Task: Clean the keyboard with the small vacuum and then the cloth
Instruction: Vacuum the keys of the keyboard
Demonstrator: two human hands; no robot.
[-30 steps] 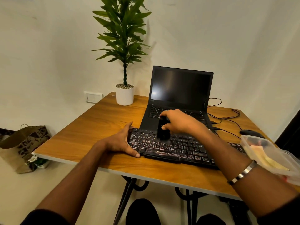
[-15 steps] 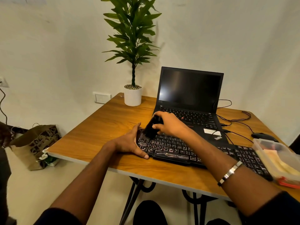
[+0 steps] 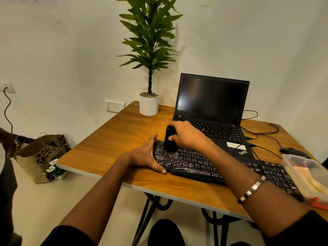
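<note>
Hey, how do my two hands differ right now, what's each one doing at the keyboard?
The right hand is closed around the small vacuum, standing it upright on the top left keys of the keyboard. The left hand holds nothing; it lies open against the keyboard's left edge, thumb along the front corner, bracing it. The right reaches across the keyboard; the left stays beside it. Both are bare.

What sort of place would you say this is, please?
Probably a small home or office desk corner: a wooden table against a plain wall, holding a laptop, an external keyboard and a potted plant.
</note>
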